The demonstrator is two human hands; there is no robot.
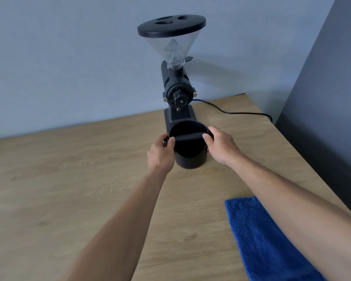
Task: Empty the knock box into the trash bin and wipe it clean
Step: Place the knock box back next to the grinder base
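The knock box (pixel 190 157), a round black tub with a black bar across its open top, stands on the wooden table in front of a coffee grinder. My left hand (pixel 162 154) clasps its left side, thumb at the rim by the bar's end. My right hand (pixel 221 146) wraps its right side, thumb on the rim. The inside looks dark; I cannot tell what it holds. A blue cloth (pixel 259 238) lies on the table near the front right, partly under my right forearm. No trash bin is in view.
A black coffee grinder (pixel 177 94) with a clear hopper and black lid stands right behind the knock box against the pale wall. Its cable (pixel 231 112) runs right across the wooden table (pixel 69 189). A dark panel (pixel 324 118) borders the table's right edge.
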